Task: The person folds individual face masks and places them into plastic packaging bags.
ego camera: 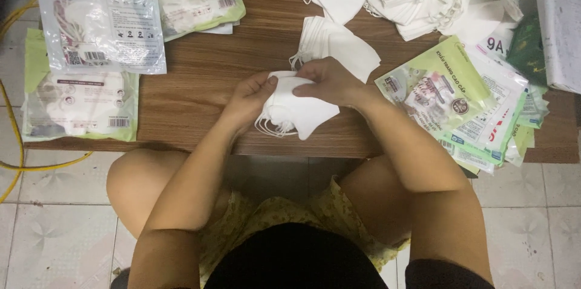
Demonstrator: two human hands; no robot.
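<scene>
A small stack of white folded masks (295, 109) sat flat at the near edge of the surface, with thin white ear loops hanging off its left side.

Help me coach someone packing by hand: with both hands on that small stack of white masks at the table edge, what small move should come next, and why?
Probably square up the stack of white masks before anything else. The left hand and right hand pinch its top edge, yet the ear loops spill loose at the lower left and the layers look fanned. A neat stack would likely slide more easily into one of the flat pouches lying to the right.

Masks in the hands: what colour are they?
The masks are plain white, seen best in the head view.
</scene>
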